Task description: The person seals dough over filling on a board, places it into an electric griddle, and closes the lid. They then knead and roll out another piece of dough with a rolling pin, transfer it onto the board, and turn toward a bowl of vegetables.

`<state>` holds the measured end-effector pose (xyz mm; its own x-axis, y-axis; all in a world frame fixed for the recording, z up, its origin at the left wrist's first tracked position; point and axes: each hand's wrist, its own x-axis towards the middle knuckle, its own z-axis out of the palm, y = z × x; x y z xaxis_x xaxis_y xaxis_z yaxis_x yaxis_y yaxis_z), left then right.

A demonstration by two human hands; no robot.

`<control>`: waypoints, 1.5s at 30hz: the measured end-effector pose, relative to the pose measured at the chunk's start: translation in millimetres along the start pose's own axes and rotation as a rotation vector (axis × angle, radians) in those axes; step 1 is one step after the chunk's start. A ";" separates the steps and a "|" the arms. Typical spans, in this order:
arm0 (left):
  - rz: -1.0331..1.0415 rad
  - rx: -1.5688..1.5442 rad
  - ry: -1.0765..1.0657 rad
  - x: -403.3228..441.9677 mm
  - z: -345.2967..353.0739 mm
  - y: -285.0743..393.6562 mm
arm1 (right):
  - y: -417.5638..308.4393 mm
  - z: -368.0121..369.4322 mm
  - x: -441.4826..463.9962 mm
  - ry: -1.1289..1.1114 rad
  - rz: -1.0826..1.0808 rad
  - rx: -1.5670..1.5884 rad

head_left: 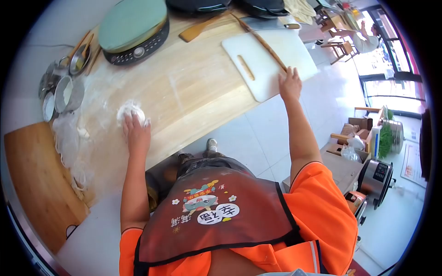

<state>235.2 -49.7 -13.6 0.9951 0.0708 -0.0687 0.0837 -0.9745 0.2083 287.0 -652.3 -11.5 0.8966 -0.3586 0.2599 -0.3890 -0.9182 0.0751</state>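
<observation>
My left hand (137, 131) rests with its fingers stretched over a floured lump of dough (130, 109) on the wooden worktop (193, 87). The dough is partly hidden under the fingers. Over at the right, my right hand (290, 84) is closed around the near end of a long, thin wooden rolling pin (264, 43). The pin lies slantwise across a white cutting board (258, 60) with a handle slot, its far end pointing toward the back of the worktop.
A green-lidded electric griddle (132, 27) stands at the back left. Metal bowls (69, 94) and a plastic bag (68, 142) line the left edge. A wooden spatula (202, 28) and a cleaver (262, 23) lie behind the board. A person (366, 41) sits far off.
</observation>
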 end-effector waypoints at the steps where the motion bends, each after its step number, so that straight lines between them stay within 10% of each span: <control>1: -0.022 0.010 -0.056 1.8 -13.6 9.3 | -4.8 -2.3 5.0 -0.091 0.022 0.061; 6: 0.219 0.052 0.023 -6.7 20.6 -10.3 | 13.1 37.4 55.7 0.131 -0.320 -0.094; 16: 0.080 -0.055 -0.036 -45.8 8.1 47.4 | -8.1 -27.9 -48.5 -0.119 0.016 0.164; 20: 0.057 -0.143 -0.150 -31.0 -4.9 32.0 | -72.8 -57.2 -116.2 -0.086 -0.338 0.517; 23: 0.060 -0.293 0.291 -29.2 -19.3 -23.2 | -153.9 -94.8 -129.8 -0.340 -0.585 0.643; 29: 0.152 -0.084 0.151 -11.8 3.8 -101.4 | -293.3 -95.4 -127.0 -0.325 -1.126 0.585; 33: 0.071 0.162 0.222 61.6 8.8 -107.5 | -356.9 -46.7 -65.5 -0.010 -1.027 0.303; 41: 0.197 -0.021 0.089 -21.7 -6.6 -92.3 | -285.3 -93.5 -145.9 -0.358 -1.119 0.409; 45: 0.111 0.063 0.246 62.6 0.1 -109.0 | -348.3 -50.0 -79.0 -0.104 -1.157 0.277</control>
<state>288.4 60.9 -40.7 0.9814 0.0048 0.1920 -0.0225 -0.9899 0.1397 341.0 -295.8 -10.0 0.7025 0.7053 0.0946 0.7085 -0.7057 0.0002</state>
